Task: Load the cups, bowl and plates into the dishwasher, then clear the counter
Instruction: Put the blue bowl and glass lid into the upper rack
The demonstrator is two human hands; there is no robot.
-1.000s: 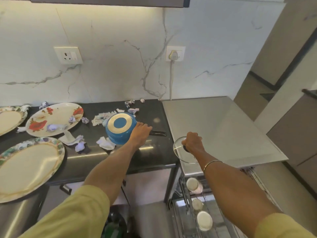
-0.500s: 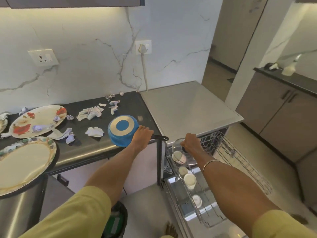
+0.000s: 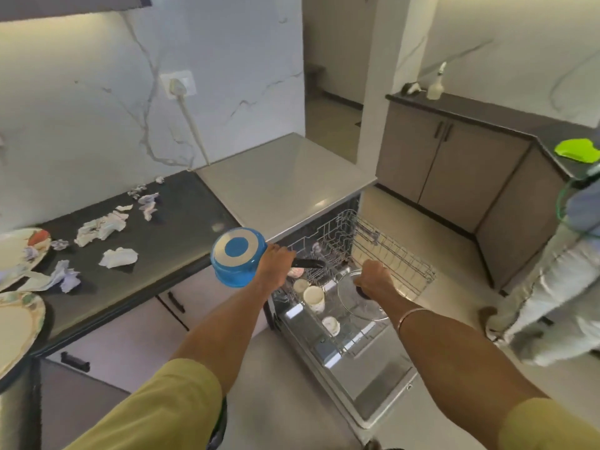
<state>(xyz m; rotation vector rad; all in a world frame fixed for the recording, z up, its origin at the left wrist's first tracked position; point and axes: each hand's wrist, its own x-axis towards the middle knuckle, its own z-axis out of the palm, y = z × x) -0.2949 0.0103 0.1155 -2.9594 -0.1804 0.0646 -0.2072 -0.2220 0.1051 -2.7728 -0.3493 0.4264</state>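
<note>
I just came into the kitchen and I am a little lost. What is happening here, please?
A person is loading the dishwasher. The left hand grips the black handle of a blue saucepan, held bottom-up over the counter edge. The right hand holds a glass lid by its knob above the pulled-out dishwasher rack. A few cups already sit in the rack. Plates and crumpled paper scraps remain on the dark counter.
</note>
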